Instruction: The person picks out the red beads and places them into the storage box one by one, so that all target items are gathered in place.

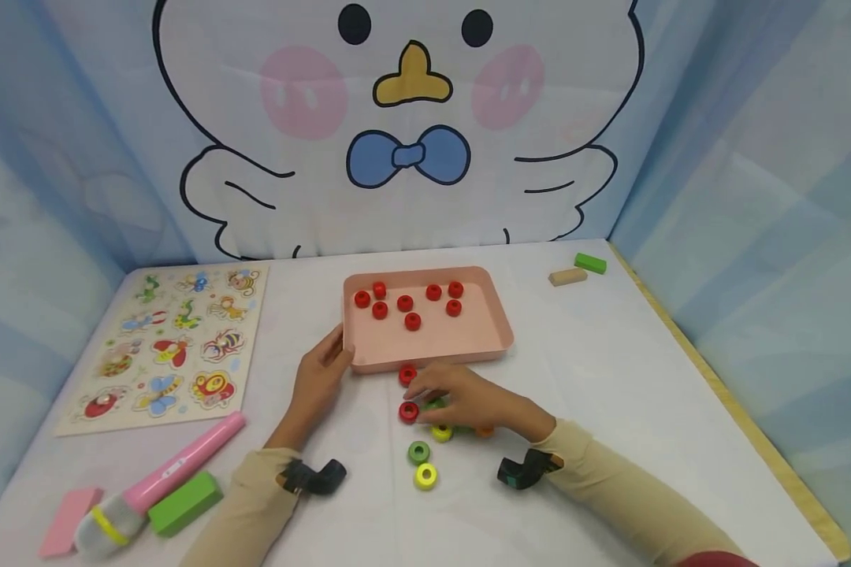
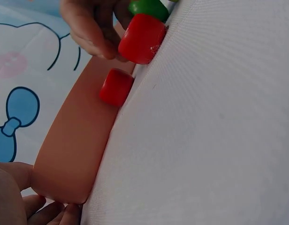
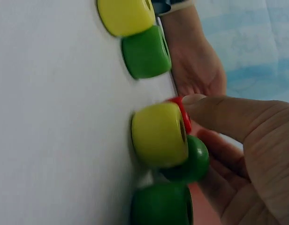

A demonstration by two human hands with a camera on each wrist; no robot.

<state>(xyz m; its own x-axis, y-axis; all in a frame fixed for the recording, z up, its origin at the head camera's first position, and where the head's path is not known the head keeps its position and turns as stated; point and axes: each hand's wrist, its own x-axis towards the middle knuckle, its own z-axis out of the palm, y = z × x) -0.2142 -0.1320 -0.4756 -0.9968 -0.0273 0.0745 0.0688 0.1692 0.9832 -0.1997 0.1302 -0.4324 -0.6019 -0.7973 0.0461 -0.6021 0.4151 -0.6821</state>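
A pink tray [image 1: 425,346] holds several red beads [image 1: 413,321]. My left hand [image 1: 319,374] grips its near left corner; the left wrist view shows thumb and fingers at the tray wall [image 2: 72,154]. My right hand [image 1: 468,395] is over loose beads in front of the tray, thumb and fingers apart. Nearest its fingertips lies a red bead [image 1: 408,412], beside the thumb in the right wrist view; whether they touch it is unclear. Another red bead [image 1: 407,375] sits against the tray's front wall. A green bead [image 3: 196,161] and a yellow bead [image 3: 158,135] are close to the right hand.
Nearer me lie a green bead [image 1: 418,452] and a yellow bead [image 1: 426,476]. At left are an insect puzzle board [image 1: 177,346], a pink toy microphone [image 1: 177,468], a green block [image 1: 184,504] and a pink block [image 1: 71,521]. Small green [image 1: 591,263] and wooden blocks [image 1: 567,277] lie back right.
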